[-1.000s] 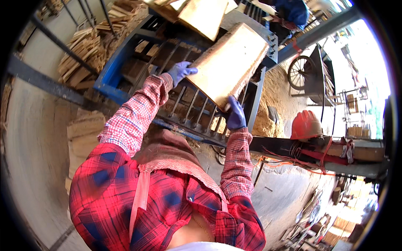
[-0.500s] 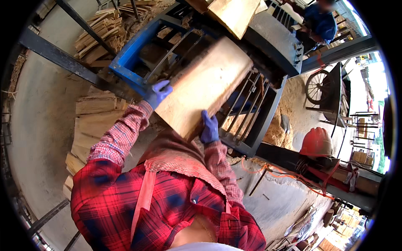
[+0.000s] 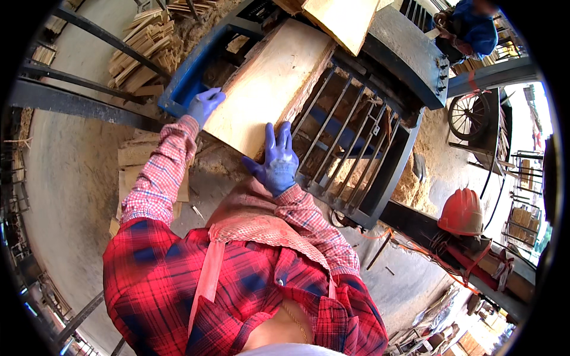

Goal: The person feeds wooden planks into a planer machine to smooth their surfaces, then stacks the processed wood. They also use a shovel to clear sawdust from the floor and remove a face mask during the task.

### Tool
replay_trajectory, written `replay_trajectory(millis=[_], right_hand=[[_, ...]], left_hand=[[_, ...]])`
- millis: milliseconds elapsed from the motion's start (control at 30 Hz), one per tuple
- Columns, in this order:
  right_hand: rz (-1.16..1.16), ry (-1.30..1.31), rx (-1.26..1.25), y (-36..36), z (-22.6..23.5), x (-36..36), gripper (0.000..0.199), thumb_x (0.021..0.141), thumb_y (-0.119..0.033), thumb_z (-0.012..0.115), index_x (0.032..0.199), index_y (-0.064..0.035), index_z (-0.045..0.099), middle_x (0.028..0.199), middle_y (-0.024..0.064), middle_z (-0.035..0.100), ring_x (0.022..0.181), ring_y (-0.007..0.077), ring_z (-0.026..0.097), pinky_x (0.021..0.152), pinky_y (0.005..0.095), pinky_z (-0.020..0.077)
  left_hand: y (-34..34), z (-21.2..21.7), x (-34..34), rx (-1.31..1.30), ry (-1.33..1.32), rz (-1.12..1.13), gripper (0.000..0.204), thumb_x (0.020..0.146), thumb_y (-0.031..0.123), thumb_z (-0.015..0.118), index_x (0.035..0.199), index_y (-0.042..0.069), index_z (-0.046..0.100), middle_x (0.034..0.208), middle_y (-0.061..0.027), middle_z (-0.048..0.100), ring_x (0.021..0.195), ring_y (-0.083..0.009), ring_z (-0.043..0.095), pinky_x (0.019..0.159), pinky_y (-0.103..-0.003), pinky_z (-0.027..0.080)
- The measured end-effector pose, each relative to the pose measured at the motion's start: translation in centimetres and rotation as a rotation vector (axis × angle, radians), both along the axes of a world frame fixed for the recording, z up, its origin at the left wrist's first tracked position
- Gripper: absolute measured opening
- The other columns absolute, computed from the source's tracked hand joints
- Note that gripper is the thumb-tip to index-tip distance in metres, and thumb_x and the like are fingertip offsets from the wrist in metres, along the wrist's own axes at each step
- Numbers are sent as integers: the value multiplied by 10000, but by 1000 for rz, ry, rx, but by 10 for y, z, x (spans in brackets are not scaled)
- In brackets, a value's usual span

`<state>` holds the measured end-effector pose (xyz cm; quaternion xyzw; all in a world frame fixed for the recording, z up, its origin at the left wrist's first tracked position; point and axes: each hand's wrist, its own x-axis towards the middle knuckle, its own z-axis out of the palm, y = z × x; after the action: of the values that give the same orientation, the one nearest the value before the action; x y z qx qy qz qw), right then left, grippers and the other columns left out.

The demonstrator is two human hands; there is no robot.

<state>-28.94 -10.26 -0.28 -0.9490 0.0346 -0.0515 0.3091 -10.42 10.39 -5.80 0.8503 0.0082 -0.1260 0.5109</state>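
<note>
Offcut stack: rough pale wooden slats (image 3: 142, 44), loosely heaped at upper left.
Left hand (image 3: 205, 105): blue rubbery glove, fingers curled on the plank's left edge.
Plank: broad pale rough-sawn wooden plank (image 3: 270, 83), flat face up, bark-like right edge; lies on the machine bed, long axis running from near the chest up and right.
Right hand (image 3: 276, 159): blue glove, fingers spread, pressed flat on the plank's near end.
Bed: dark metal roller grate in a blue steel frame (image 3: 350, 142).
Helmet: smooth orange hard hat (image 3: 462, 212), far right.
</note>
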Motion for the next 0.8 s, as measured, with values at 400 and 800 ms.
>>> replay_trajectory(millis=[400,800], right_hand=[[-59,59,-111,-73,-17,125,818,690,-495,686,1319,-31,448,1405,269,350,1327,441,295,1094,555,215],[-469,3,-406,-191,46,251,752,719,-331,745,1264,23,367,1235,184,470,1163,338,520,796,423,541]], left_hand=[[-107,-47,106,382,-820,-40,148,777,189,641,738,56,589,793,-197,610,740,-400,588,645,-459,483],[-201,15,118,-90,-688,-240,357,809,191,636,1093,-24,614,1089,-190,645,1031,-311,619,898,-363,481]])
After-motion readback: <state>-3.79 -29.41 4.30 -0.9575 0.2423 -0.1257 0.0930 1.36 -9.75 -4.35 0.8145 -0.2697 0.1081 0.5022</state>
